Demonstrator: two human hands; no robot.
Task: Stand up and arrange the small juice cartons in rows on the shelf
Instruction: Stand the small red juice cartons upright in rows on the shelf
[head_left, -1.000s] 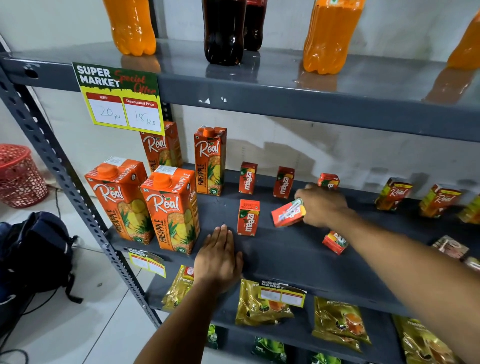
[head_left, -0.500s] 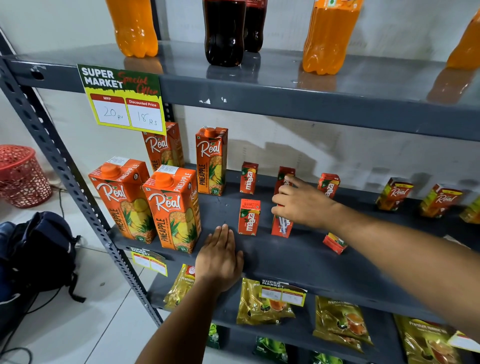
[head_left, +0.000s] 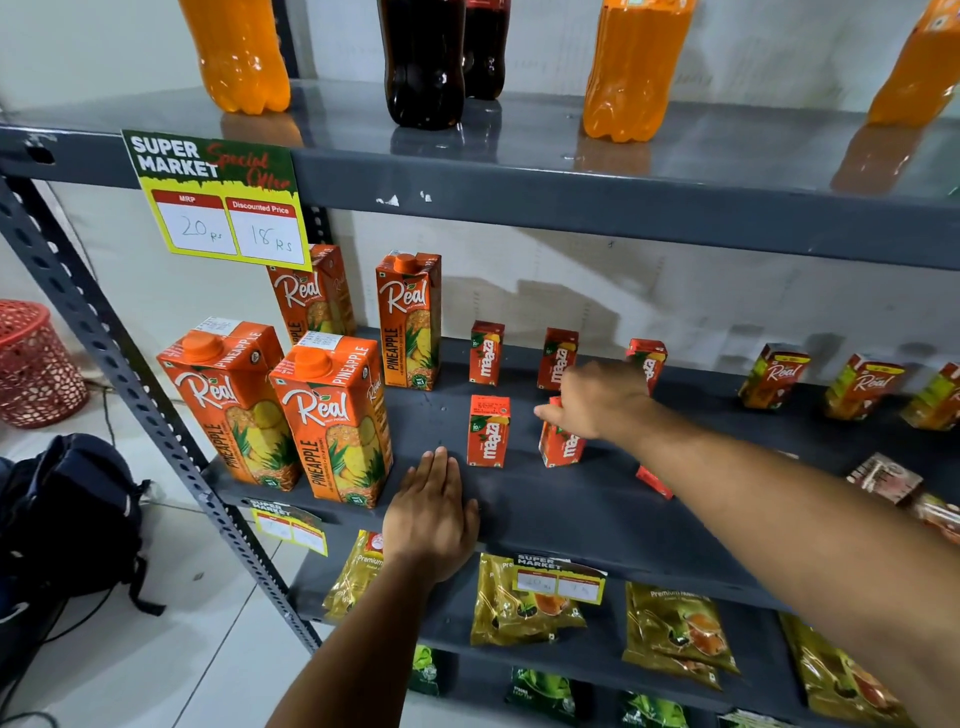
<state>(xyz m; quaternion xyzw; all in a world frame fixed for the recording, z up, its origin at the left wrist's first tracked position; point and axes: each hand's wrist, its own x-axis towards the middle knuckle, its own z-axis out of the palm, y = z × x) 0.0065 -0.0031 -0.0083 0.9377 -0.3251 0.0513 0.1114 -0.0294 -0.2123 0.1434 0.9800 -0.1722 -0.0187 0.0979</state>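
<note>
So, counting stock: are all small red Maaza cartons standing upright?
No, one small red carton lies flat on the grey shelf beneath the right forearm.

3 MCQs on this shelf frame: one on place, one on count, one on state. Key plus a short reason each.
1. Where does the left hand rest?
A. flat on the middle shelf near its front edge
B. on the top shelf
C. on the red basket

2. How many small Maaza cartons stand upright?
A. two
B. five
C. eight

3. The small carton under the right forearm is:
A. upright
B. lying on its side
C. held in the left hand

Key: 1 A, palm down beside the big pineapple carton. 2 B, three in the back row, two in front, one at the right hand. 3 B, it lies flat on the shelf.
</note>
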